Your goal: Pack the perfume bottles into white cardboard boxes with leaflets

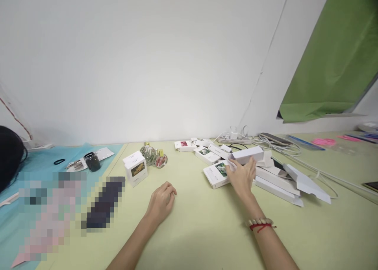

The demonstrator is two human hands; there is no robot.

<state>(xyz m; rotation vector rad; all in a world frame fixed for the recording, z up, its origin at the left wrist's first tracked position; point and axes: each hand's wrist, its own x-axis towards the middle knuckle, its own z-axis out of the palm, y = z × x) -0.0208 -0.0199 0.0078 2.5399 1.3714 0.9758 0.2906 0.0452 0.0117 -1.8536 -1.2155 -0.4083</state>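
Note:
My right hand (241,177) is closed on a white paper box (248,155) at the pile on the right, thumb on its near left end and fingers at its right side. Just left of that hand lies a flat white box with a flower picture (214,177). My left hand (162,201) rests on the table, its fingers curled in with nothing showing in them. Beyond it to the left stands a white box with a yellow flower picture (136,171), beside a cluster of small glass bottles (152,155), some with gold caps.
Unfolded white cartons (307,181) and more picture boxes (206,155) spread around my right hand. White cables (295,151) and a power strip (234,139) run behind them. A dark jar (93,162) stands on a blue cloth (116,151) at left.

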